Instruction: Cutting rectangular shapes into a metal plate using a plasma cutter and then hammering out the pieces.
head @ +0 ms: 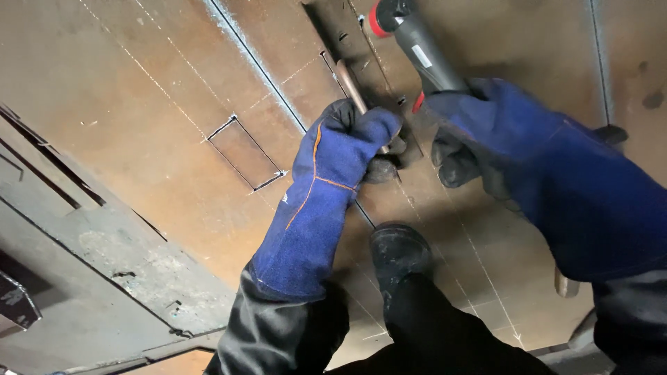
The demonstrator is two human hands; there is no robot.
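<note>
- Left hand: our blue glove, fingers curled tight round a copper rod, low on the steel plate.
- Right hand: blue glove, fingers wrapped round the grey torch handle; its red-ringed end points up and away.
- Rod: slanted, lying against the plate beside a dark cut line.
- Rectangle cutout: left of our left hand, apart from it.
- Boot: black, on the plate below both hands.
</note>
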